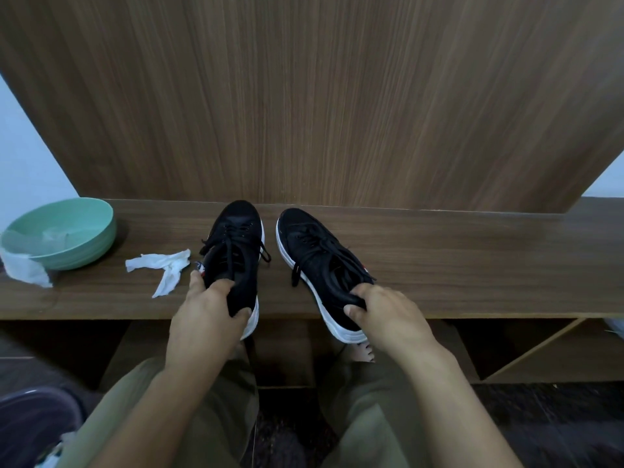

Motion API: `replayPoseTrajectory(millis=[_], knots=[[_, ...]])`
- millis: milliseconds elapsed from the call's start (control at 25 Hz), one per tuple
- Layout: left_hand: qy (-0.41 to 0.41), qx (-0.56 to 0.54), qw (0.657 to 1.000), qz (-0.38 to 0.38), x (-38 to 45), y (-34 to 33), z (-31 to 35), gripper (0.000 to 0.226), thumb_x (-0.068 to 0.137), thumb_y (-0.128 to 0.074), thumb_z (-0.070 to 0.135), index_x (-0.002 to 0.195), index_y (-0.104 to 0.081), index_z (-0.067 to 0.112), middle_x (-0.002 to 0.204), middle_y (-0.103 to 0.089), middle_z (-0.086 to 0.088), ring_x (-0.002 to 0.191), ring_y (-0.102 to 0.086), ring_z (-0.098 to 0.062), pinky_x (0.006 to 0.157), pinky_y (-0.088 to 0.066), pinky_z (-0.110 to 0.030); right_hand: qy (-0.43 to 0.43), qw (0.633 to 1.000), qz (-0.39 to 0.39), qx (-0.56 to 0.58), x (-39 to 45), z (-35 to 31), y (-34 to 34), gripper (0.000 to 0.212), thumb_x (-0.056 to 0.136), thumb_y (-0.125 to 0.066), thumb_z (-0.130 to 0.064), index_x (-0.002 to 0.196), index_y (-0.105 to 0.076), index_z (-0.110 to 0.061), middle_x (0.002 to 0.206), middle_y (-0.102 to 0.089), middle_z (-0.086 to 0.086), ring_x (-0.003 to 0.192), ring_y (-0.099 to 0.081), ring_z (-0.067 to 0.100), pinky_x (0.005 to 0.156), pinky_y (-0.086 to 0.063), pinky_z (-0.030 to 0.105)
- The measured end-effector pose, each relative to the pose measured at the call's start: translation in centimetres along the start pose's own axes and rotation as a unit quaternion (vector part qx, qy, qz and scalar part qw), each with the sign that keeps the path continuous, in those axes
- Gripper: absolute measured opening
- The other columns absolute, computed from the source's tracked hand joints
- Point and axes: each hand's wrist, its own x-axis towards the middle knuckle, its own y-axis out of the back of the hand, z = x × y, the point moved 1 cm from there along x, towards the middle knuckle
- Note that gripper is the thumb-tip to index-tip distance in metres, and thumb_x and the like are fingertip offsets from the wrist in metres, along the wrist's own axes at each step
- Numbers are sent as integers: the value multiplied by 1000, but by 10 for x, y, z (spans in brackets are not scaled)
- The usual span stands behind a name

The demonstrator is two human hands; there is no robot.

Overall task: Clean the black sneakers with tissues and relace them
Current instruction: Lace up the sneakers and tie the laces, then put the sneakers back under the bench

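Note:
Two black sneakers with white soles rest side by side on a wooden shelf (456,251), toes pointing at the back panel. My left hand (206,315) grips the heel of the left sneaker (238,244), fingers inside the opening. My right hand (385,312) grips the heel collar of the right sneaker (314,251). Both heels overhang the shelf's front edge. Black laces are threaded on both, with loose ends hanging at the sides. A crumpled white tissue (165,265) lies on the shelf left of the left sneaker.
A green bowl (67,251) holding wet tissue stands at the shelf's left end, with another tissue (25,270) draped over its rim. A tall wooden panel (320,96) rises behind. My knees in olive trousers (189,417) sit below the shelf.

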Motion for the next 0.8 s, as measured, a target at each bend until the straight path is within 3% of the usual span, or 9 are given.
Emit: replayPoseTrajectory(millis=[120,440,600,800], knots=[[-7,-23,1000,18,1,-5,-6,29,80,-70,24,105,-62,14,142,-40,-14,102,-58,-32,74,-50,-37,8,1000,22,-2,-4,-19,-7,28,94,-50,-40,110,-60,-19,105,-66,4,96,-60,24,69,-42,30],[-52,-72,995,45,-12,-14,-2,26,79,-71,28,103,-61,22,144,-41,-9,102,-60,-27,74,-49,-34,29,998,63,1,5,-71,-28,31,91,-54,-42,106,-61,-17,99,-66,6,96,-62,28,67,-43,31],[-63,-92,994,9,-6,-6,0,26,78,-71,26,101,-61,21,110,-58,-3,92,-60,-22,66,-41,-27,15,1000,16,10,10,-69,-28,33,91,-56,-40,116,-55,-18,109,-64,8,103,-59,30,69,-43,33],[-71,-11,996,-53,5,1,3,42,77,-71,30,115,-56,22,121,-52,-4,96,-57,-21,68,-39,-26,16,999,-11,49,14,-67,-35,39,93,-53,-40,125,-47,-18,115,-62,9,107,-56,29,73,-41,34]])
